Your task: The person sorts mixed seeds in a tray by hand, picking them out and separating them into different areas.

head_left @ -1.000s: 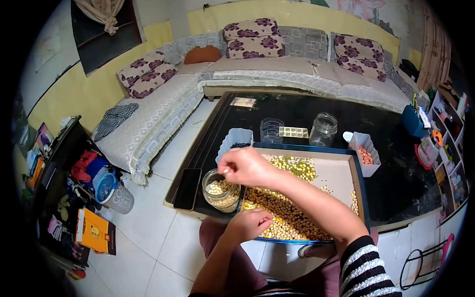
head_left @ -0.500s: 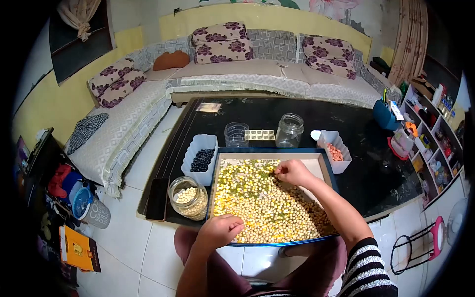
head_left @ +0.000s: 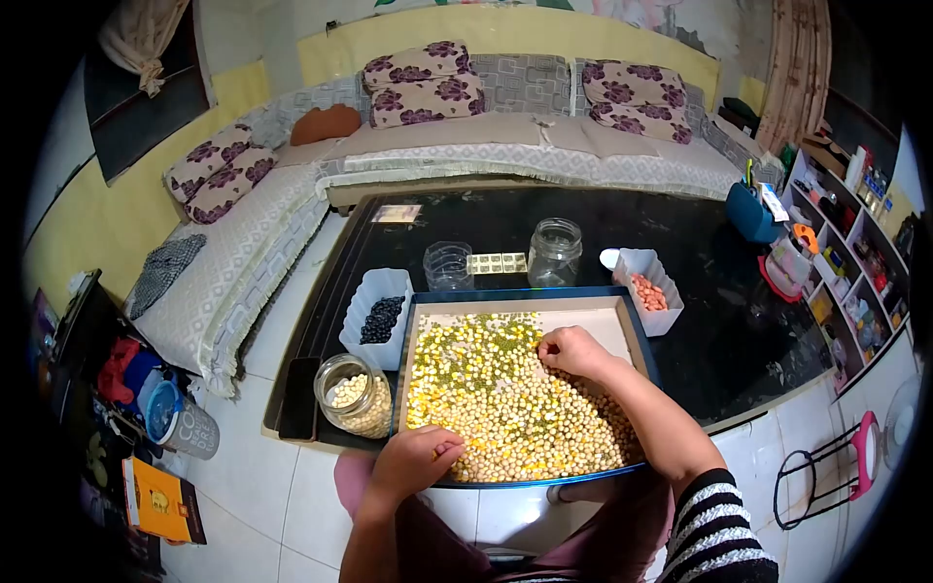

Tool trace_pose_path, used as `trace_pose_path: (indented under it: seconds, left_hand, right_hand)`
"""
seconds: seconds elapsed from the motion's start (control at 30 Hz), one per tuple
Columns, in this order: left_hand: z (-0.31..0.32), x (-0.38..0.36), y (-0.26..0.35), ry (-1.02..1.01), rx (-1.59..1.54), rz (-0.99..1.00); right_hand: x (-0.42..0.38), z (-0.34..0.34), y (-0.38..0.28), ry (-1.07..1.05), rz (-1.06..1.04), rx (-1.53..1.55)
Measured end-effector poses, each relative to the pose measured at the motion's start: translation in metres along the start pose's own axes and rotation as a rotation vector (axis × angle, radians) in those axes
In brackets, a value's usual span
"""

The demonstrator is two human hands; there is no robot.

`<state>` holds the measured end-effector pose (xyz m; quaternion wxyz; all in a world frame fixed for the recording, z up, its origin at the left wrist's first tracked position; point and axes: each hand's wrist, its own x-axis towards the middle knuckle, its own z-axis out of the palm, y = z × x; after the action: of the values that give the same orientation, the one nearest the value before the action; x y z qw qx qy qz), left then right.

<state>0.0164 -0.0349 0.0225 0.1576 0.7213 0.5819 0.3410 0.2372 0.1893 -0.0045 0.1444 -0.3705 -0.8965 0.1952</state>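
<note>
A shallow blue-edged box [head_left: 637,340] holds mixed pale chickpea-like beans, yellow corn kernels and small green beans. Over its upper right part, my right hand [head_left: 575,352] has its fingertips pinched down at the edge of the grains; what they hold is too small to tell. My left hand [head_left: 420,457] rests by the lower left corner, fingers curled together, their contents hidden. Left of the box stands a glass jar [head_left: 367,413] of pale beans. Above the jar is a white container [head_left: 358,301] of black beans; another white container [head_left: 669,319] with pinkish peanuts is at the right.
Behind the box on the black table [head_left: 641,223] are a clear plastic jar [head_left: 448,267], a glass jar [head_left: 556,255] and a gridded tray [head_left: 498,263]. A dark phone [head_left: 297,398] lies at the left edge. A blue pouch [head_left: 753,212] is far right.
The camera view has shifted slightly, moving the table items left in the picture. My right hand stays over the upper right of the grains, a little lower; my left hand remains at the lower left corner.
</note>
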Motion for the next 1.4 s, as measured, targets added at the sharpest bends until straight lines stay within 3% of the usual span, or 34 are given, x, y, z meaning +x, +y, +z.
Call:
trace_pose_path:
  seconds: [0.1, 0.63, 0.7, 1.13, 1.2, 1.33, 1.4]
  left_hand:
    - [0.0, -0.001, -0.001, -0.029, 0.017, 0.001]
    - [-0.001, 0.0, 0.0, -0.04, 0.021, -0.014]
    - [-0.001, 0.0, 0.0, -0.045, 0.008, -0.022]
    - [-0.002, 0.001, 0.002, -0.043, -0.013, -0.051]
    - [-0.001, 0.0, -0.002, -0.011, 0.012, 0.056]
    - [0.001, -0.001, -0.005, -0.034, -0.015, -0.015]
    - [-0.001, -0.002, -0.003, -0.04, -0.009, -0.027]
  right_hand:
    - [-0.002, -0.005, 0.005, -0.054, 0.083, 0.13]
    - [-0.001, -0.008, 0.001, -0.048, 0.062, 0.061]
    - [0.001, 0.001, 0.009, -0.037, -0.027, 0.043]
    - [0.0, -0.011, -0.001, -0.075, 0.033, -0.184]
    - [0.0, -0.012, 0.0, 0.004, 0.021, -0.034]
    - [0.006, -0.032, -0.042, -0.005, 0.124, 0.214]
    - [0.011, -0.039, -0.076, 0.002, 0.032, 0.275]
